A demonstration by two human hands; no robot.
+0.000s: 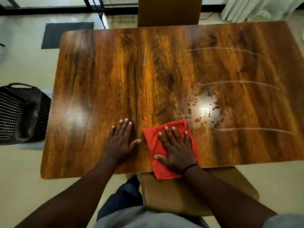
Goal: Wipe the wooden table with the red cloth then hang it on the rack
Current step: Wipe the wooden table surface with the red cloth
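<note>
Head view shows the right hand point(176, 151) flat, fingers point(169, 134) straight, pressing the red cloth point(155, 146) on the near edge of the wooden tabletop point(115, 76). The left hand point(120, 140) lies flat and open just beside it, holding nothing. The cloth looks soft, light and floppy; pinch a corner to lift it. Wet drops point(190, 109) and white streaks point(238, 83) sit farther right. A dark woven basket point(21, 111) stands on the floor, left.

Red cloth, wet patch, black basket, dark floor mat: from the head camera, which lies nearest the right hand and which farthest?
From the right hand:
1. Red cloth, directly under it.
2. Wet patch, ahead and slightly right.
3. Black basket, on the floor, far left.
4. Dark floor mat, beyond the table's far-left corner.
</note>
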